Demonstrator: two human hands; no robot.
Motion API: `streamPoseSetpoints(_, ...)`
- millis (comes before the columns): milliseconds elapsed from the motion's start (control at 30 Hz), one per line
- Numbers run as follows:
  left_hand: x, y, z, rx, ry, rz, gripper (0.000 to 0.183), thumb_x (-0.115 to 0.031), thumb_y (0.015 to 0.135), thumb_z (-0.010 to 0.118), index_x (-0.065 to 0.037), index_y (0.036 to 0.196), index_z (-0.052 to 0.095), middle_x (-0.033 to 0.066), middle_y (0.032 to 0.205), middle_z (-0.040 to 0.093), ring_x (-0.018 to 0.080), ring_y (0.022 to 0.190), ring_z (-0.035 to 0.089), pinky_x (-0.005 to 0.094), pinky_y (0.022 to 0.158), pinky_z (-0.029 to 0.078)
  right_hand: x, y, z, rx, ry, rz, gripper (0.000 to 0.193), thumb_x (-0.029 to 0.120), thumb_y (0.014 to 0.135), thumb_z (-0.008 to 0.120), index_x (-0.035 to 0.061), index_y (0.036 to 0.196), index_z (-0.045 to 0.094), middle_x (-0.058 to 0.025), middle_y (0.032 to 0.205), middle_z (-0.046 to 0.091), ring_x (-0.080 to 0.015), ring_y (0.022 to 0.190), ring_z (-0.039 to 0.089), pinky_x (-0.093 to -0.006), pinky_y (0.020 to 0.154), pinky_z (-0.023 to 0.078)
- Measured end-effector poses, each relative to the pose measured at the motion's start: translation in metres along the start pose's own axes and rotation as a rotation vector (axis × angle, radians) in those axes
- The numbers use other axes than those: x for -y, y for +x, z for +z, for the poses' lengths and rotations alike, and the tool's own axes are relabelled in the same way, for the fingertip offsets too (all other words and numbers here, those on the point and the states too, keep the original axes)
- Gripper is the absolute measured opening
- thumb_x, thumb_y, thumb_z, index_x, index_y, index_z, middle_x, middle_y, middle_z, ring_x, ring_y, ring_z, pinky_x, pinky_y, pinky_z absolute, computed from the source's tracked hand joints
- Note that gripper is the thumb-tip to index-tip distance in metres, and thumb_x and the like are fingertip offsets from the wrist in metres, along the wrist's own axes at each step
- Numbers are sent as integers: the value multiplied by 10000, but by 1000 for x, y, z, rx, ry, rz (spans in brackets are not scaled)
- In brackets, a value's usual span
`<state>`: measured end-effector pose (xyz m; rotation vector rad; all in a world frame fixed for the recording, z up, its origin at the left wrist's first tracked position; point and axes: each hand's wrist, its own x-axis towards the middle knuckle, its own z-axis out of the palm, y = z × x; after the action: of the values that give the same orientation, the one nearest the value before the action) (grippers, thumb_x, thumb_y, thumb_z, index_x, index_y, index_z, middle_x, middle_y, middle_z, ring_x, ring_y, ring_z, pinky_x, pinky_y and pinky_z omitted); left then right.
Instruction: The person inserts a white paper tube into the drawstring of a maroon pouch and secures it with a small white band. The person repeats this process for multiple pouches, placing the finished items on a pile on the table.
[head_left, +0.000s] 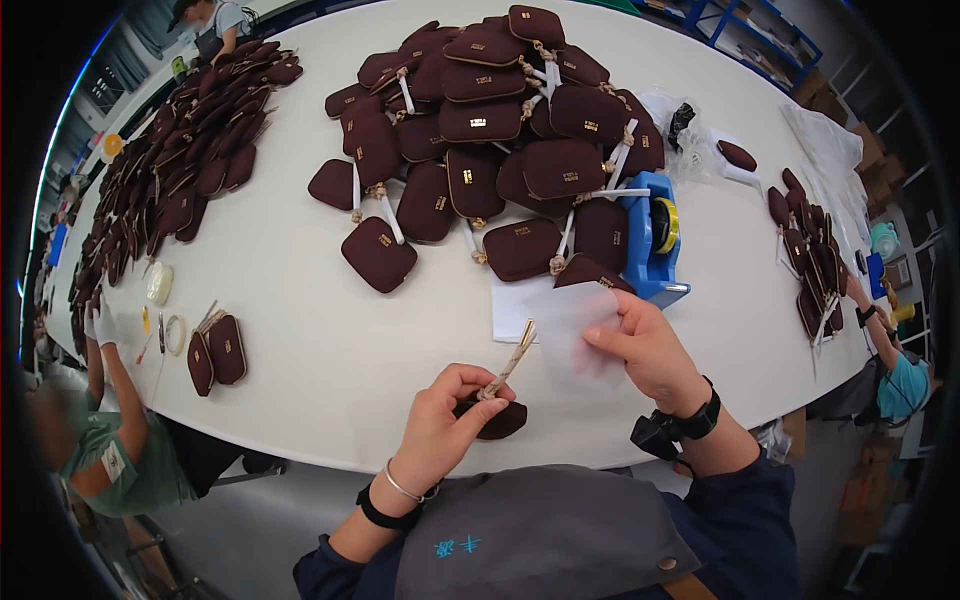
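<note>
Near the front edge of the table, my left hand (pixel 447 415) is closed on the knotted beige cord strap (pixel 515 360) of a small dark maroon zip pouch (pixel 503 422). The strap points up and away, and the pouch hangs partly hidden behind my fingers. My right hand (pixel 650 350) pinches a thin translucent white sheet (pixel 570 325) between thumb and fingers, just right of the strap. Beneath that sheet's far edge lies a stack of white paper (pixel 508 305). A blue tape dispenser (pixel 652 245) with a yellow roll stands beyond my right hand.
A big heap of maroon pouches (pixel 480 120), many with white-wrapped straps, fills the table ahead. Another long heap (pixel 190 170) lies at left, a smaller one (pixel 812 255) at right. Two pouches (pixel 217 352) lie nearer left. Co-workers sit at left and right; another stands at the far left.
</note>
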<state>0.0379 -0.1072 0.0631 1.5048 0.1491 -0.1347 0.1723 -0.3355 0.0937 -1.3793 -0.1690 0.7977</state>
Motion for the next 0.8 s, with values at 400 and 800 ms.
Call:
streamPoseSetpoints(400, 9, 5, 9, 69, -96, 85, 203, -5, 881, 662, 42, 1071, 611, 86, 1014, 652, 158, 953, 658, 279, 852, 541, -10, -4, 11, 170, -25, -1, 292, 52, 915, 617, -1, 1193, 547, -92, 1019, 682, -152, 862, 683, -262, 750, 519)
streamPoseSetpoints(800, -6, 7, 2, 230, -198, -147, 388, -9, 876, 679, 72, 1219, 518, 100, 1088, 637, 184, 990, 674, 266, 852, 533, -12, -12, 12, 154, -26, 96, 259, 93, 901, 663, -19, 1133, 632, -72, 990, 694, -132, 876, 676, -265, 811, 522)
